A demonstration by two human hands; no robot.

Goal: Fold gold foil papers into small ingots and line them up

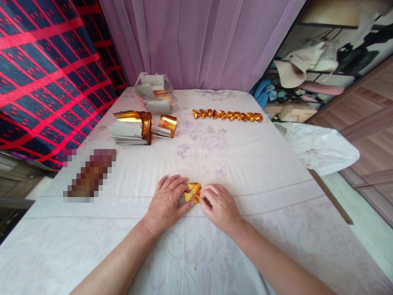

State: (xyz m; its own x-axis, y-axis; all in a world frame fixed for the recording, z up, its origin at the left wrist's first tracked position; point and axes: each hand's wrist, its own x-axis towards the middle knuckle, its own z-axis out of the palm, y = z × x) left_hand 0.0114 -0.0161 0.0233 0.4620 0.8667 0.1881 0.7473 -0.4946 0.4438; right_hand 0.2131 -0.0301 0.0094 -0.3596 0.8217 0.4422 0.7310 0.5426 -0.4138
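Note:
A small piece of gold foil paper [193, 191], partly folded, lies on the white floral cloth [245, 164] near the front middle. My left hand [167, 198] lies flat with its fingertips pressing the paper's left side. My right hand [219, 205] pinches the paper's right edge with thumb and fingers. Farther back, a row of several folded gold pieces [227, 115] stretches across the cloth.
A stack of gold-backed paper sheets [133, 129] with curled ends sits at the back left. Behind it stands a clear plastic bag [156, 96] with more sheets. A pixelated patch [89, 174] lies left. A purple curtain [199, 41] hangs behind; shelves of clutter [307, 69] stand right.

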